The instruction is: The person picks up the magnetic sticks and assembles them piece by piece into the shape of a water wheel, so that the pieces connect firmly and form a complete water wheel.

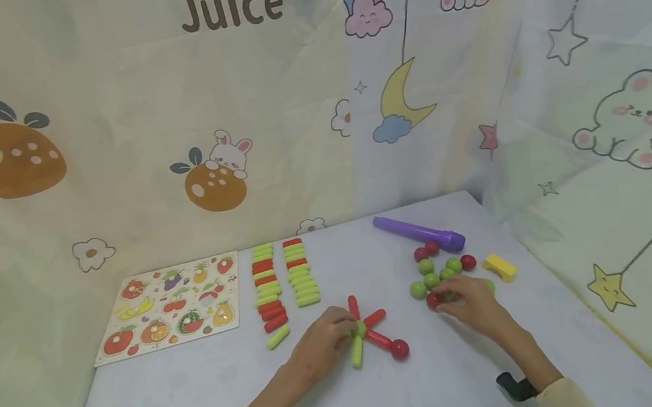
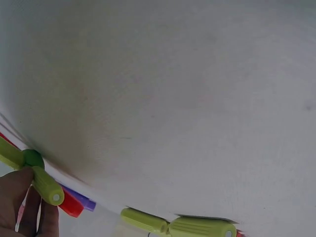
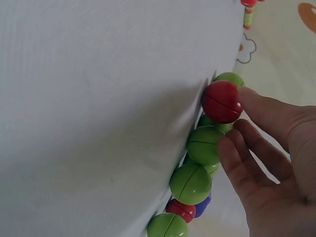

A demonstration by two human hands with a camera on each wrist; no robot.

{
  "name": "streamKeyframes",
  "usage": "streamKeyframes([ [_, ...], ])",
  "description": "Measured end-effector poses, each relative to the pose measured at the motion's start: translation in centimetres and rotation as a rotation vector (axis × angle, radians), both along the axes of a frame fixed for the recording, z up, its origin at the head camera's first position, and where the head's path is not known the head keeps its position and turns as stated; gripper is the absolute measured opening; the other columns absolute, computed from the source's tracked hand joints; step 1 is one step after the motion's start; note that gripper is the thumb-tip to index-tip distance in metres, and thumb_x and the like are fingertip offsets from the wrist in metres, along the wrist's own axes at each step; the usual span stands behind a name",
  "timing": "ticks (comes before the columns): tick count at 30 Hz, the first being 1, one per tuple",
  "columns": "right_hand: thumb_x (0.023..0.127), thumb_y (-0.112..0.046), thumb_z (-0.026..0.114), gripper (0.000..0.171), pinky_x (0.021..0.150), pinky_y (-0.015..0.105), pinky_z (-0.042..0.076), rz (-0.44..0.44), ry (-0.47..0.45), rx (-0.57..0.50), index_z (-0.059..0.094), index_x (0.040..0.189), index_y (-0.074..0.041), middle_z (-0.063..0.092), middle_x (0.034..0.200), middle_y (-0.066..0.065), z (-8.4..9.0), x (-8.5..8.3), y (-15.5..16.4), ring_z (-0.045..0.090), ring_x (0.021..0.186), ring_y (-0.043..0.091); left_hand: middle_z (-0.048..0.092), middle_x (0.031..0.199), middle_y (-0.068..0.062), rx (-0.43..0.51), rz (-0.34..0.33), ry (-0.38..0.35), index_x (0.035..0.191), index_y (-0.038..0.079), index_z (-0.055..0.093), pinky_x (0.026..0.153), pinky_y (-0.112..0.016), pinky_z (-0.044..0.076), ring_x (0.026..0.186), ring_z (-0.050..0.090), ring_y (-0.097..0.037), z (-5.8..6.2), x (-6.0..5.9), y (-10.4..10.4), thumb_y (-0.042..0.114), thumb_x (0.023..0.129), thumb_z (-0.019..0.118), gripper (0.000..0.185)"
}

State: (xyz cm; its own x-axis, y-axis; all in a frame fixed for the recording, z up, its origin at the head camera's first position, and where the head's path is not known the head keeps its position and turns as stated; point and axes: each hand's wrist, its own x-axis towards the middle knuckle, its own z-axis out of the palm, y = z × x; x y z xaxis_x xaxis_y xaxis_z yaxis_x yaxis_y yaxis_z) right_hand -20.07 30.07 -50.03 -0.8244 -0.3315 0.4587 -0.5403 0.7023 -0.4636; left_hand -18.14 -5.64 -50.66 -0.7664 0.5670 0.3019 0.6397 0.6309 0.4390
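My left hand (image 1: 322, 342) pinches a light-green rod (image 2: 48, 186) that sticks out of a green hub (image 1: 360, 328). Red and green rods radiate from this hub. One red rod (image 1: 379, 339) carries a red ball (image 1: 400, 349) at its outer end. On the right, my right hand (image 1: 474, 306) has thumb and fingertips around another red ball (image 3: 222, 102), at the near edge of a cluster of green balls (image 1: 426, 266). Fingers hide part of that cluster in the head view. Green balls (image 3: 190, 184) also lie close to the fingers in the right wrist view.
Two columns of red and green rods (image 1: 306, 287) lie left of centre, beside a fruit picture board (image 1: 164, 308). A purple stick (image 1: 415, 230) lies behind the balls, and a yellow block (image 1: 500, 267) is to their right. Patterned cloth (image 1: 289, 99) hangs behind the table.
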Motion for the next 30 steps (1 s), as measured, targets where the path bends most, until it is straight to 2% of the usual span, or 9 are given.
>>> streamKeyframes([
  [4, 0.075, 0.005, 0.093, 0.038, 0.095, 0.051, 0.061, -0.051, -0.101, 0.084, 0.081, 0.111, -0.003, 0.079, 0.109, 0.008, 0.3, -0.1, -0.6, 0.072, 0.107, 0.032, 0.073, 0.122, 0.002, -0.002, -0.008, -0.003, 0.123, 0.011, 0.081, 0.102, -0.024, 0.056, 0.120, 0.066, -0.013, 0.1, 0.0, -0.1, 0.012, 0.095, 0.084, 0.028],
  [8, 0.080, 0.005, 0.091, 0.036, 0.098, 0.052, 0.059, -0.053, -0.191, 0.149, 0.081, 0.113, -0.005, 0.078, 0.111, 0.006, 0.6, -0.3, -1.3, 0.070, 0.109, 0.031, 0.073, 0.124, 0.002, -0.009, -0.019, 0.014, 0.124, 0.011, 0.081, 0.104, -0.025, 0.056, 0.122, 0.066, -0.013, 0.0, -0.1, -0.3, 0.012, 0.095, 0.084, 0.030],
  [11, 0.080, 0.004, 0.091, 0.035, 0.096, 0.049, 0.060, -0.023, -0.200, 0.166, 0.081, 0.112, -0.006, 0.078, 0.109, 0.003, 0.5, -0.4, -1.5, 0.070, 0.106, 0.028, 0.074, 0.127, 0.001, -0.018, -0.021, 0.021, 0.125, 0.012, 0.081, 0.106, -0.027, 0.055, 0.126, 0.066, -0.015, -0.1, -0.2, -0.3, 0.013, 0.096, 0.083, 0.030],
  [13, 0.079, 0.003, 0.091, 0.034, 0.092, 0.045, 0.062, 0.005, -0.195, 0.133, 0.081, 0.110, -0.006, 0.079, 0.107, 0.003, 0.3, -0.4, -1.7, 0.072, 0.102, 0.025, 0.074, 0.129, 0.000, -0.023, -0.023, 0.026, 0.127, 0.012, 0.080, 0.108, -0.030, 0.054, 0.129, 0.066, -0.017, -0.2, -0.3, -0.4, 0.013, 0.096, 0.083, 0.031],
  [17, 0.078, 0.004, 0.092, 0.035, 0.084, 0.038, 0.065, 0.112, -0.237, -0.039, 0.080, 0.111, -0.002, 0.080, 0.105, 0.006, 0.0, -0.2, -2.5, 0.076, 0.095, 0.025, 0.075, 0.134, -0.002, -0.026, 0.002, 0.022, 0.129, 0.013, 0.079, 0.110, -0.036, 0.053, 0.136, 0.064, -0.020, -0.2, -0.2, -0.7, 0.015, 0.096, 0.083, 0.033],
  [21, 0.082, 0.003, 0.090, 0.035, 0.084, 0.038, 0.065, 0.225, -0.299, -0.161, 0.079, 0.115, 0.000, 0.080, 0.108, 0.010, -0.3, -0.2, -3.6, 0.077, 0.099, 0.028, 0.075, 0.135, -0.002, -0.015, 0.030, 0.031, 0.128, 0.011, 0.079, 0.109, -0.037, 0.053, 0.139, 0.063, -0.020, -0.3, 0.0, -1.0, 0.017, 0.095, 0.084, 0.034],
  [25, 0.083, 0.006, 0.087, 0.034, 0.087, 0.037, 0.065, 0.264, -0.322, -0.209, 0.078, 0.116, 0.001, 0.079, 0.107, 0.012, -0.6, -0.6, -4.7, 0.077, 0.102, 0.029, 0.075, 0.136, -0.003, -0.014, 0.021, 0.055, 0.126, 0.008, 0.079, 0.111, -0.037, 0.052, 0.140, 0.062, -0.021, -0.6, -0.1, -1.1, 0.015, 0.095, 0.084, 0.032],
  [30, 0.084, 0.007, 0.085, 0.036, 0.090, 0.032, 0.063, 0.266, -0.382, -0.262, 0.076, 0.118, 0.005, 0.079, 0.112, 0.014, -1.0, -1.1, -5.5, 0.076, 0.107, 0.032, 0.075, 0.134, -0.004, -0.029, 0.017, 0.068, 0.123, 0.007, 0.080, 0.110, -0.037, 0.052, 0.139, 0.063, -0.022, -0.7, -0.2, -1.1, 0.015, 0.094, 0.085, 0.031],
])
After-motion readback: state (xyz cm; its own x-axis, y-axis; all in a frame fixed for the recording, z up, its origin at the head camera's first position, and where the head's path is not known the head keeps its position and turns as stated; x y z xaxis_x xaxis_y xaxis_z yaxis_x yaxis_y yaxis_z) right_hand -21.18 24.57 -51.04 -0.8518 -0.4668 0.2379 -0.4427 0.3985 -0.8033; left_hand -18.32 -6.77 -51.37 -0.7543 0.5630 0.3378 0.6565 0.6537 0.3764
